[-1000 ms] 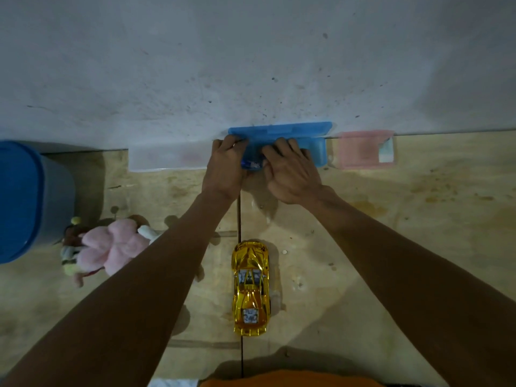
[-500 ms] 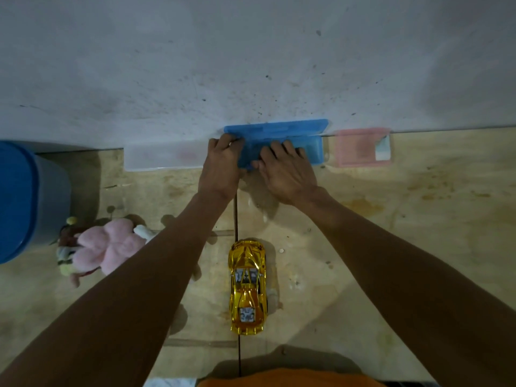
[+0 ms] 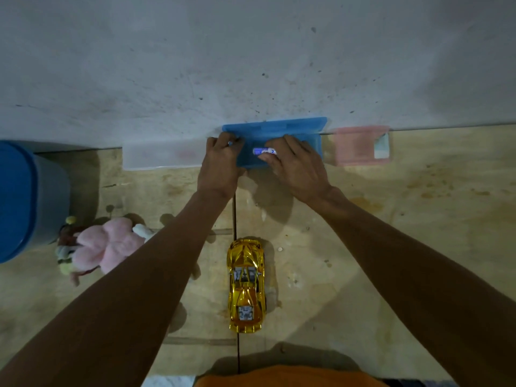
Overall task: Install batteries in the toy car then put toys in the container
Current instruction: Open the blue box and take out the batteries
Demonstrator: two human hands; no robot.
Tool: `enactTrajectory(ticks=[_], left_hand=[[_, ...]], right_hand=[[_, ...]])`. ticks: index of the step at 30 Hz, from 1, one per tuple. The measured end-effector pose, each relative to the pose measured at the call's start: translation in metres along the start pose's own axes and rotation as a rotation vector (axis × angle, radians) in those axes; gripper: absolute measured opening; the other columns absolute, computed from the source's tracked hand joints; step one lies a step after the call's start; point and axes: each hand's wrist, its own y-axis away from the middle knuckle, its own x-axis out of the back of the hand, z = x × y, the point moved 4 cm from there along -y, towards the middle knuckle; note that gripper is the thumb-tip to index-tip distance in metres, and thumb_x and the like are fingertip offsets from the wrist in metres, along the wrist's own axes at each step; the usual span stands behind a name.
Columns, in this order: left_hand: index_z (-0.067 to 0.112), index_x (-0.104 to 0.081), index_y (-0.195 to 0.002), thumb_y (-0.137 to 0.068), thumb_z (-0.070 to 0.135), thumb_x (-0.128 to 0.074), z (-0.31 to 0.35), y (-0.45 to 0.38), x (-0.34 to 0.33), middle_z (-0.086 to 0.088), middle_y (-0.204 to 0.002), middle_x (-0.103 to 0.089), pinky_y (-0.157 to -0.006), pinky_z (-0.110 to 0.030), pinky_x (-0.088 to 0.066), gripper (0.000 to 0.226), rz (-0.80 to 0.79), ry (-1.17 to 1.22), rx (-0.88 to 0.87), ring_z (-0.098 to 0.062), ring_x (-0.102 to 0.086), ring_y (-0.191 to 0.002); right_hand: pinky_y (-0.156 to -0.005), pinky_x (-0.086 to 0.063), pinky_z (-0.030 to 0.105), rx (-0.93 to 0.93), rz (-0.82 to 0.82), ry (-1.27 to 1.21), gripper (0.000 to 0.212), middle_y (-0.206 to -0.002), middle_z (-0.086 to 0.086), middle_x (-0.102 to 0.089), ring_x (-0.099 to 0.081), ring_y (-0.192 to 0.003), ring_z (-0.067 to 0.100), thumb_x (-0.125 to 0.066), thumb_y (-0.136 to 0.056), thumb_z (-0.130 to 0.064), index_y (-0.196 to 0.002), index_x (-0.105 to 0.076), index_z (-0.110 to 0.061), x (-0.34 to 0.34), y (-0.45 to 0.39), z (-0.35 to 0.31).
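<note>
- Head view: battery (image 3: 264, 151) lying flat inside open blue case (image 3: 312, 141) at the wall's foot, well apart from gold toy car (image 3: 246, 284).
- Likely light, rigid, smooth — prone to rolling; best pinched across the barrel at mid-length.
- Right hand (image 3: 298, 167) fingertips (image 3: 264, 157) resting on battery, loosely together, not yet pinching.
- Left hand (image 3: 222, 166) curled, bracing case's left end — something small at the fingertips, unclear.
</note>
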Motion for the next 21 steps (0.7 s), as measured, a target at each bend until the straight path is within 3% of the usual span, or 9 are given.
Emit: enactTrajectory(ticks=[4, 7, 10, 12, 16, 19, 21], left_hand=[[0.009, -0.047, -0.147, -0.087, 0.006, -0.073, 0.002, 0.004, -0.001, -0.01, -0.15, -0.043, -0.107, -0.045, -0.047, 0.065, 0.007, -0.022, -0.007, -0.033, -0.037, -0.134], [0.006, -0.051, -0.143, -0.086, 0.009, -0.074, 0.003, 0.007, 0.001, -0.011, -0.148, -0.048, -0.104, -0.049, -0.048, 0.061, 0.032, -0.017, -0.012, -0.034, -0.039, -0.135], [0.0, -0.059, -0.13, -0.083, 0.007, -0.076, 0.005, 0.014, -0.001, -0.017, -0.138, -0.055, -0.095, -0.055, -0.053, 0.05, 0.091, 0.018, -0.004, -0.038, -0.047, -0.13], [-0.002, -0.056, -0.121, -0.083, 0.006, -0.076, 0.007, 0.02, -0.002, -0.021, -0.13, -0.054, -0.084, -0.057, -0.057, 0.043, 0.145, 0.071, 0.015, -0.04, -0.055, -0.119], [0.0, -0.044, -0.117, -0.086, 0.009, -0.076, 0.01, 0.024, -0.001, -0.017, -0.122, -0.046, -0.07, -0.05, -0.06, 0.045, 0.231, 0.223, 0.084, -0.038, -0.063, -0.098], [0.012, -0.032, -0.116, -0.087, 0.011, -0.075, 0.01, 0.025, 0.002, -0.016, -0.121, -0.045, -0.066, -0.049, -0.061, 0.052, 0.271, 0.298, 0.069, -0.037, -0.063, -0.097], [0.025, -0.026, -0.114, -0.086, 0.009, -0.076, 0.01, 0.025, 0.004, -0.016, -0.125, -0.044, -0.066, -0.049, -0.061, 0.06, 0.271, 0.324, 0.048, -0.038, -0.063, -0.103]], right_hand=[[-0.061, -0.039, 0.023, -0.389, -0.009, -0.379, 0.033, -0.086, 0.005, -0.065, -0.058, -0.072, 0.016, -0.048, -0.1, -0.039, -0.099, -0.062, -0.009, 0.016, 0.028, -0.001], [-0.057, -0.037, 0.011, -0.612, 0.035, -0.505, 0.022, -0.076, 0.001, -0.062, -0.055, -0.066, 0.012, -0.057, -0.099, -0.029, -0.088, -0.059, -0.011, 0.019, 0.048, 0.005], [-0.056, -0.038, 0.011, -0.781, 0.063, -0.571, 0.017, -0.074, 0.001, -0.062, -0.055, -0.065, 0.011, -0.059, -0.096, -0.026, -0.085, -0.06, -0.013, 0.022, 0.062, 0.01], [-0.059, -0.041, 0.014, -0.834, 0.074, -0.578, 0.015, -0.074, 0.0, -0.064, -0.057, -0.065, 0.01, -0.062, -0.093, -0.024, -0.086, -0.062, -0.012, 0.022, 0.07, 0.013], [-0.057, -0.041, 0.008, -0.832, 0.11, -0.612, 0.007, -0.073, -0.002, -0.064, -0.056, -0.062, 0.007, -0.068, -0.087, -0.014, -0.084, -0.065, -0.009, 0.028, 0.079, 0.019], [-0.055, -0.041, 0.008, -0.793, 0.091, -0.598, 0.008, -0.072, 0.002, -0.066, -0.057, -0.06, 0.009, -0.071, -0.083, -0.011, -0.082, -0.065, -0.007, 0.029, 0.083, 0.02], [-0.057, -0.044, 0.016, -0.713, 0.049, -0.576, 0.007, -0.074, 0.005, -0.066, -0.058, -0.062, 0.015, -0.068, -0.082, -0.011, -0.083, -0.063, -0.007, 0.024, 0.082, 0.02]])
